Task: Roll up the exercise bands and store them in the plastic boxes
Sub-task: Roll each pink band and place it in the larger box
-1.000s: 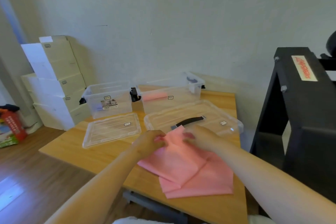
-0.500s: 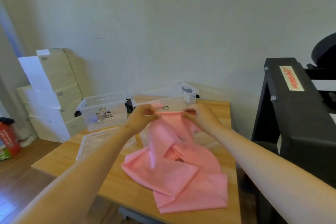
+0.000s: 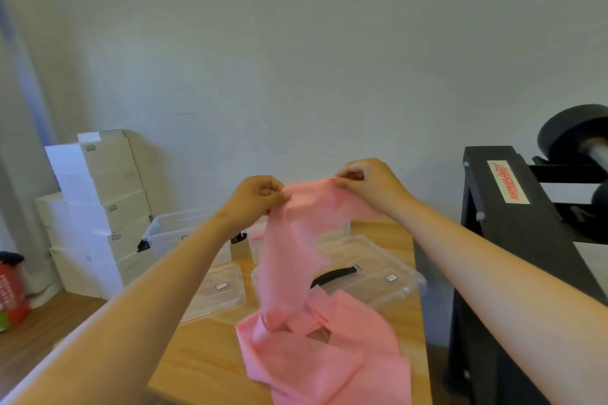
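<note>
While both forearms reach forward and upward from the lower corners of the view, the left hand (image 3: pixel 255 199) pinches one top corner of the pink exercise band (image 3: pixel 292 260) between thumb and forefinger. The right hand (image 3: pixel 368 186) pinches the opposite corner likewise. The remaining fingers of each hand are curled toward the palm, none spread. The hands are level and apart, the left at 9 o'clock and the right at 3 o'clock of the band's upper edge, which spans between them. One band is in hand: it hangs as a strip, and its lower part lies in loose folds on the wooden table (image 3: pixel 200 362) toward the 6 o'clock edge. Two clear plastic boxes stand at the table's 12 o'clock side, a left box (image 3: pixel 171 230) and a right box (image 3: pixel 339 228) partly hidden behind the band. Two clear lids lie flat between boxes and folds: a small lid (image 3: pixel 217 293) at 10 o'clock of the heap and a large lid (image 3: pixel 381 276) with a black handle at 1 o'clock. White cartons (image 3: pixel 98 207) are stacked at the view's 9 o'clock, and a black rack (image 3: pixel 513 240) stands at 3 o'clock.
</note>
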A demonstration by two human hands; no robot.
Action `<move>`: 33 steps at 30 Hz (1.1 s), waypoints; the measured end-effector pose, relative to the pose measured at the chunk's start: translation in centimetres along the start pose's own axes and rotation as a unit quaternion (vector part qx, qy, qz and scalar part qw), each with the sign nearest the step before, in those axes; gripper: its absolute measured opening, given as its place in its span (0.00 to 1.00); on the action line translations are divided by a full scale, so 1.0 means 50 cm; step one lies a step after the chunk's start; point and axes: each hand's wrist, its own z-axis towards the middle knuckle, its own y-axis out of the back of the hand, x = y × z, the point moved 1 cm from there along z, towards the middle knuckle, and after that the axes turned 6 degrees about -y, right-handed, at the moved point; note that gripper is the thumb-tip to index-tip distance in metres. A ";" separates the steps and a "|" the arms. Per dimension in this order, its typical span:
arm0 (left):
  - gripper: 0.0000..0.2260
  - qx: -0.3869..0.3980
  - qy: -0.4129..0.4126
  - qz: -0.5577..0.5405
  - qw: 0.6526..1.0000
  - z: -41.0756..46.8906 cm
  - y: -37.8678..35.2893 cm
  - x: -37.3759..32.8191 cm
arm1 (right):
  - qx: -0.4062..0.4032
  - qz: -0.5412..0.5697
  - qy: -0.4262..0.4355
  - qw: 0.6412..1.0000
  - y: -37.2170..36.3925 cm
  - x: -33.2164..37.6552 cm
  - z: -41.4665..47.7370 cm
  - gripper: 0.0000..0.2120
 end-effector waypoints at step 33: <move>0.14 0.141 0.173 -0.016 0.975 -0.219 -0.072 0.405 | 0.270 -0.069 -0.123 0.953 -0.347 -0.204 -0.226 0.29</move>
